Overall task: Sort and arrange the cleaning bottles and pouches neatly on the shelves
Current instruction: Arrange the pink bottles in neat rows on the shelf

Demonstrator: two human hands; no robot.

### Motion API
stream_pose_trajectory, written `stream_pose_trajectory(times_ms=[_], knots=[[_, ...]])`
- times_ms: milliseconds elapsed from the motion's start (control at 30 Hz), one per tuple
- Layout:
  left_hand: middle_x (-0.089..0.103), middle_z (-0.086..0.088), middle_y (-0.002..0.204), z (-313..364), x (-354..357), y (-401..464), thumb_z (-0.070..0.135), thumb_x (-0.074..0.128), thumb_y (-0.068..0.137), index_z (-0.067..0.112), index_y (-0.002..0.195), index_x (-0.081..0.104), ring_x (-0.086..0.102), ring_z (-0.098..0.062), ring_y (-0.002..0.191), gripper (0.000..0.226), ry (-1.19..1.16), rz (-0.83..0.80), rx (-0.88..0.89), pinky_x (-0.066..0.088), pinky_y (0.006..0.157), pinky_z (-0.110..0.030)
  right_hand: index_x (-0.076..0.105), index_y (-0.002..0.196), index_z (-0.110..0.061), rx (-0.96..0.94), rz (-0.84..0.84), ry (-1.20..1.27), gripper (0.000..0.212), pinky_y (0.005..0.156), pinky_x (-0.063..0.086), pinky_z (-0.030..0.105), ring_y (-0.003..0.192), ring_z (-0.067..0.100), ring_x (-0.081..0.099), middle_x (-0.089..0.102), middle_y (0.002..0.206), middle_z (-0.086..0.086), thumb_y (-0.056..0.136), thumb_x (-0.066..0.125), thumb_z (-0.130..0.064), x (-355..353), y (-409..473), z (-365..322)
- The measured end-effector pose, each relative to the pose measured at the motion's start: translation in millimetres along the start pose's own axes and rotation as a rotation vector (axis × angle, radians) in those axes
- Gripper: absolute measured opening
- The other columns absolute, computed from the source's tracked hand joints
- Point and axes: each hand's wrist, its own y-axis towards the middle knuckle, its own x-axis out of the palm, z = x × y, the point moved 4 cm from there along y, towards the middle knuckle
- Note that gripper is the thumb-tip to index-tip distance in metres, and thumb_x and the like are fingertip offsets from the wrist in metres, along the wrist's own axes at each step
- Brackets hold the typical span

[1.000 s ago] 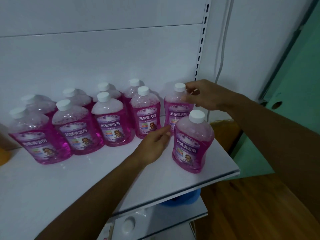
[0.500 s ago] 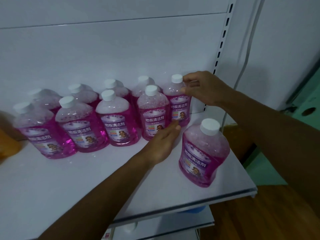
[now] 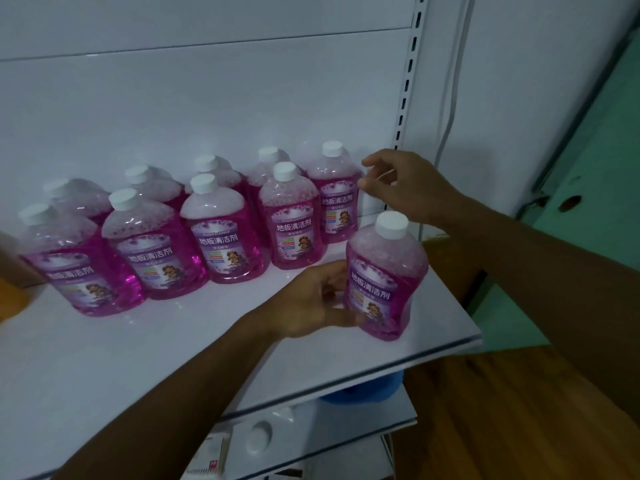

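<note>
10 upright pink white-capped bottles point(image 3: 228, 237) on white shelf point(image 3: 138, 358), 1 apart point(image 3: 384, 282).

- Worn on the head; single view, nothing shared with another.
- Faces forward and down onto a white shelf point(image 3: 104, 368), slightly from the right of its bottles point(image 3: 221, 237).
- Sits close: both forearms enter from the bottom edge, hands mid-frame.
- Takes in the back panel point(image 3: 207, 98) above, a lower shelf point(image 3: 346, 424) and wooden floor point(image 3: 502, 427) at right.
</note>
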Motion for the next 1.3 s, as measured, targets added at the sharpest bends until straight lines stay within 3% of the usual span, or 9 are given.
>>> stream_pose_trajectory(times_ms=[167, 300, 400, 533, 667, 767, 900, 1100, 1300], knots=[[0.07, 0.006, 0.11, -4.2, 5.2, -0.1, 0.015, 0.082, 0.073, 0.026, 0.115, 0.063, 0.064, -0.008, 0.098, 0.047, 0.088, 0.149, 0.043, 0.052, 0.08, -0.018, 0.067, 0.107, -0.012, 0.004, -0.065, 0.07, 0.026, 0.078, 0.05, 0.029, 0.088, 0.013, 0.063, 0.068, 0.098, -0.001, 0.095, 0.056, -0.032, -7.2, -35.6, -15.1], [0.07, 0.016, 0.101, -9.1, 1.1, -6.2, 0.027, 0.084, 0.071, 0.029, 0.109, 0.065, 0.063, 0.003, 0.089, 0.043, 0.181, 0.26, 0.052, 0.049, 0.074, -0.01, 0.069, 0.098, -0.022, 0.131, -0.12, 0.336, 0.035, 0.063, 0.05, 0.017, 0.08, 0.003, 0.067, 0.072, 0.089, -0.01, 0.1, 0.041, -0.044, -10.3, -54.6, -20.6], [0.069, 0.02, 0.096, -11.4, -5.6, -9.2, 0.031, 0.085, 0.07, 0.037, 0.103, 0.064, 0.062, 0.004, 0.084, 0.039, 0.237, 0.389, 0.023, 0.049, 0.071, -0.011, 0.067, 0.102, -0.02, 0.152, -0.132, 0.448, 0.046, 0.067, 0.052, 0.021, 0.085, 0.01, 0.068, 0.071, 0.094, -0.005, 0.089, 0.045, -0.058, -15.9, -64.1, -25.0], [0.071, 0.014, 0.098, -10.8, -15.7, -9.9, 0.04, 0.083, 0.071, 0.028, 0.11, 0.069, 0.064, -0.001, 0.08, 0.044, 0.386, 0.539, 0.004, 0.053, 0.072, -0.023, 0.053, 0.123, -0.025, 0.061, -0.188, 0.203, 0.068, 0.075, 0.054, 0.023, 0.097, 0.01, 0.064, 0.063, 0.114, -0.006, 0.067, 0.068, -0.06, -12.7, -78.5, -35.3], [0.064, 0.021, 0.083, -4.0, -15.9, -4.7, 0.04, 0.085, 0.069, 0.025, 0.104, 0.067, 0.056, 0.008, 0.067, 0.042, 0.477, 0.612, 0.033, 0.042, 0.06, -0.009, 0.054, 0.123, -0.017, -0.047, -0.075, -0.081, 0.051, 0.071, 0.045, 0.014, 0.097, 0.013, 0.06, 0.061, 0.12, 0.001, 0.079, 0.077, -0.028, -7.6, -76.7, -37.1], [0.064, 0.016, 0.087, -10.9, -15.9, 2.1, 0.032, 0.084, 0.072, 0.025, 0.102, 0.053, 0.061, 0.002, 0.072, 0.044, 0.427, 0.646, -0.043, 0.054, 0.068, -0.022, 0.056, 0.12, -0.014, -0.074, -0.025, -0.182, 0.045, 0.077, 0.046, 0.022, 0.097, 0.018, 0.06, 0.061, 0.117, 0.005, 0.082, 0.075, -0.025, -8.2, -69.4, -35.6], [0.065, 0.01, 0.087, -19.0, -16.1, 8.8, 0.027, 0.079, 0.077, 0.021, 0.096, 0.053, 0.063, -0.008, 0.078, 0.033, 0.454, 0.645, -0.049, 0.057, 0.074, -0.032, 0.055, 0.121, -0.015, -0.076, -0.022, -0.249, 0.041, 0.086, 0.048, 0.033, 0.099, 0.02, 0.059, 0.061, 0.121, 0.004, 0.085, 0.072, -0.027, -7.8, -56.0, -27.4], [0.067, 0.011, 0.092, -16.6, -16.4, 13.9, 0.012, 0.074, 0.08, 0.016, 0.103, 0.067, 0.059, 0.004, 0.076, 0.024, 0.37, 0.676, 0.007, 0.047, 0.075, -0.015, 0.056, 0.118, -0.013, -0.126, 0.016, -0.186, 0.038, 0.073, 0.041, 0.019, 0.088, 0.015, 0.057, 0.062, 0.115, 0.006, 0.085, 0.071, -0.022, 2.2, -37.5, -13.2], [0.067, 0.008, 0.103, -5.0, -14.3, 15.3, 0.002, 0.066, 0.083, 0.012, 0.119, 0.066, 0.059, 0.001, 0.085, 0.036, 0.337, 0.649, 0.052, 0.038, 0.073, 0.005, 0.055, 0.123, -0.012, -0.13, 0.021, -0.167, 0.045, 0.066, 0.033, 0.004, 0.085, 0.01, 0.054, 0.061, 0.117, 0.007, 0.083, 0.073, -0.019, 9.1, -22.3, 0.7]])
